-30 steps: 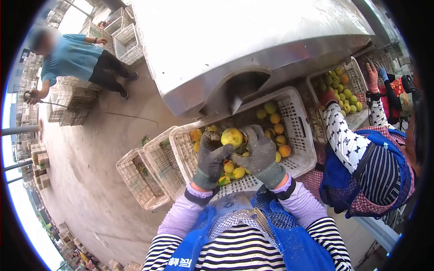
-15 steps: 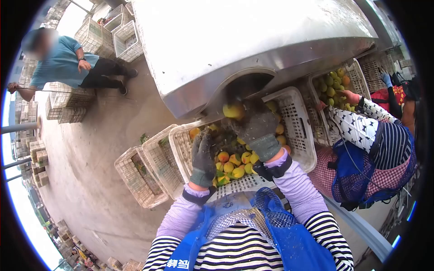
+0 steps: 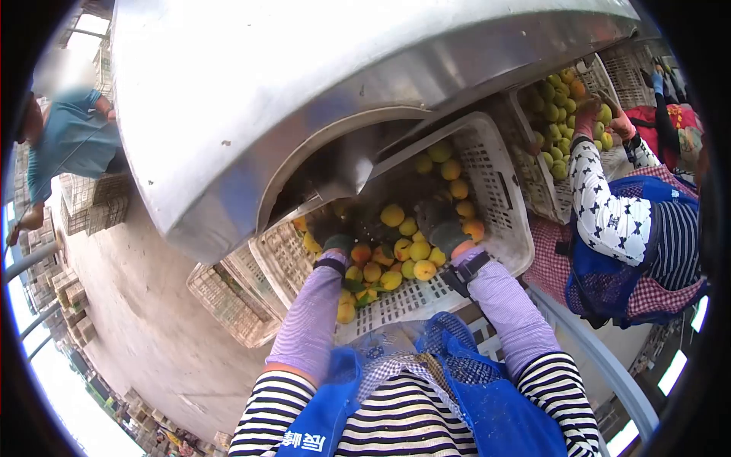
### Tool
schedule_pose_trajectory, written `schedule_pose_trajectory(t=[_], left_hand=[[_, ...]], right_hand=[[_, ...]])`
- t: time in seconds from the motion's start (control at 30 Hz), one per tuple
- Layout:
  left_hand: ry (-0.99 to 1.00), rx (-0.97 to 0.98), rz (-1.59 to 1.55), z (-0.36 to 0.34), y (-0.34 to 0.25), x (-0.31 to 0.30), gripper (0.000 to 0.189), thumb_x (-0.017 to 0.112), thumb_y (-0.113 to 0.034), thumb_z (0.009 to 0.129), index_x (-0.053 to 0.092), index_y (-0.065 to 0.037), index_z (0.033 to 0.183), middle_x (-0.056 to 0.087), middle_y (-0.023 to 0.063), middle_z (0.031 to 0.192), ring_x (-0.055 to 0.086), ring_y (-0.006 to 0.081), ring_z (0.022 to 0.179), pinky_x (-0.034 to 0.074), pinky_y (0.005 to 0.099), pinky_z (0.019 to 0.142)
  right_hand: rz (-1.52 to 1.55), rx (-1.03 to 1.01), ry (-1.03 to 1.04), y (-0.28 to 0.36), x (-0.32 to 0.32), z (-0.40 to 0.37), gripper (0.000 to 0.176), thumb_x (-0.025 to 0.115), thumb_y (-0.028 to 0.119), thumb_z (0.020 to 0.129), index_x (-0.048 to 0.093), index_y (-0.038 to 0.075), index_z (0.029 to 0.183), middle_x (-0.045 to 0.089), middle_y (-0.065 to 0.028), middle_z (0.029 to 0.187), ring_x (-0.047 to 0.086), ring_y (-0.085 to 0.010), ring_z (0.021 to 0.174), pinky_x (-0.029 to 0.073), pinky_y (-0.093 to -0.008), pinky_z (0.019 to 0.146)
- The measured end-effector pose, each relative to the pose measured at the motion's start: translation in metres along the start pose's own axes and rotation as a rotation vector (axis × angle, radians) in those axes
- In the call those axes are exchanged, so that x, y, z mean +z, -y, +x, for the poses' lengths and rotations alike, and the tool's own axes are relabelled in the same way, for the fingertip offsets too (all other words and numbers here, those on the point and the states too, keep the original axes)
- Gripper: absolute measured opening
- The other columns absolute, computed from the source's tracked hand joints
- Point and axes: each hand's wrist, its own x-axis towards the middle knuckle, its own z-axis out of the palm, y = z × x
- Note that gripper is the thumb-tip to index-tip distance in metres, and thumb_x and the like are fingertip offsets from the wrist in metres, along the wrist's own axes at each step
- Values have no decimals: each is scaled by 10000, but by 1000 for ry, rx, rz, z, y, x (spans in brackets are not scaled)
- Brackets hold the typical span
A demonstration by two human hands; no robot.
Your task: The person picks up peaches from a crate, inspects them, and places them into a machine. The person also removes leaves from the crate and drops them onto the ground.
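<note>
Left hand [image 3: 331, 227] and right hand [image 3: 438, 216], dark-gloved — spread and hold too blurred to tell — among yellow-orange peaches [image 3: 392, 215] in white perforated crate [image 3: 495, 183].

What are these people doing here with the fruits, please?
The person wearing the camera has the left hand and right hand, both in dark gloves, down among round yellow-orange fruits in a white plastic crate, beside a shiny metal machine. Blur hides whether either hand grips one. At the right, a co-worker in a blue vest reaches into another crate, with yellow-green fruits.
</note>
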Motion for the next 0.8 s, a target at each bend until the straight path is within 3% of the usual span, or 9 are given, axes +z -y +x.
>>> schedule_pose_trajectory(t=[0.1,0.17,0.23,0.33,0.43,0.53,0.57,0.7,0.8], left_hand=[[286,12,-6,22,10,23,809,643,-586,855,421,-161,1506,425,170,1533,417,329,1407,313,452,1166],[388,330,159,21,15,70,769,610,-549,889,412,-147,1515,413,171,1545,418,324,1412,323,446,1170],[359,519,229,-8,-7,46,680,538,-432,961,383,-88,1527,387,178,1563,390,320,1437,336,448,1179],[463,548,399,-10,-49,-39,485,432,-279,1031,483,-55,1458,522,175,1461,510,304,1338,435,408,1080],[758,-4,-902,-2,13,-29,488,463,-309,1053,486,-40,1460,550,145,1442,509,268,1331,438,368,1071],[650,311,-1134,-45,-13,-116,537,553,-323,1037,464,-17,1469,564,123,1416,511,226,1310,420,338,1078],[761,184,-1284,-60,-27,-149,570,642,-272,994,461,-3,1462,556,126,1414,528,226,1290,426,351,1077],[914,86,-1630,-98,-52,-227,713,745,-294,908,431,6,1472,551,139,1406,556,245,1251,440,371,1074],[621,199,-1609,-121,-52,-250,689,756,-358,876,507,12,1400,603,126,1323,600,238,1175,487,369,1007]], right_hand=[[73,159,131,29,-8,4,567,786,321,802,615,82,1287,650,-193,1236,611,-374,1142,472,-476,990],[-126,56,2,14,42,20,588,676,332,891,509,106,1408,559,-184,1369,538,-346,1260,428,-439,1059],[-157,46,103,19,62,30,698,668,410,894,450,100,1481,466,-159,1487,417,-324,1396,301,-419,1180],[-15,84,16,17,104,40,773,742,408,820,460,95,1468,487,-172,1456,435,-346,1375,307,-427,1176],[481,62,201,46,37,17,766,793,288,781,479,65,1444,521,-174,1405,486,-353,1310,367,-413,1127],[608,-310,121,70,-49,-22,742,825,208,758,504,48,1407,541,-175,1377,531,-362,1260,450,-420,1053],[483,-509,9,81,-73,-36,743,844,177,745,511,44,1395,541,-173,1378,542,-364,1254,475,-421,1031],[616,-415,-177,112,-117,-71,764,863,193,704,531,51,1377,555,-182,1320,584,-363,1159,510,-422,959],[573,-366,-255,150,-149,-100,726,855,204,692,555,46,1334,581,-190,1216,606,-369,1077,532,-426,885]])
